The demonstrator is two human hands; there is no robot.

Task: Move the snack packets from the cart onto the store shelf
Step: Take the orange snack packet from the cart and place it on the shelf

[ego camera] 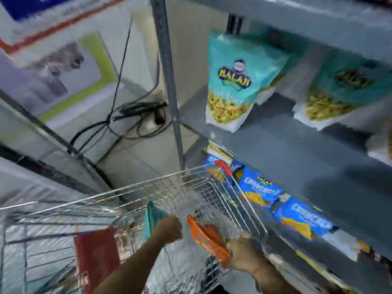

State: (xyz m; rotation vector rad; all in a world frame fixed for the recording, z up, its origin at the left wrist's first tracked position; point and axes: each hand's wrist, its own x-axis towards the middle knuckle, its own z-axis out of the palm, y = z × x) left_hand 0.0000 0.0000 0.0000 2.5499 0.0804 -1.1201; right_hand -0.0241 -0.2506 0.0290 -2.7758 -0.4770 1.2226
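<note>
A: Both hands are down inside the silver wire shopping cart (212,183). The left hand (169,229) looks curled shut around the lower corner of a teal foil snack packet (153,217), which stands on edge against the cart's wire side. The right hand (241,253) grips the near end of a flat orange snack packet (206,238), fingers wrapped under it (the blur hides exactly how tightly).

B: So how should the lift go?

A: I'd say bring each packet straight up past the cart rim before swinging right, so no corner snags the wire. Hold by the sealed edge, not the puffy middle, to avoid crushing the contents.

B: And where do they go?

A: Probably the grey metal store shelf (297,149) up and to the right, where a teal-and-white standing pouch (230,85) already faces out; there's bare space in front of it. Blue chip packets (261,192) fill the lower shelf just beside the cart.

B: Anything else left in the cart?

A: A dark red packet (95,253) lies near the left forearm, apart from both hands.
</note>
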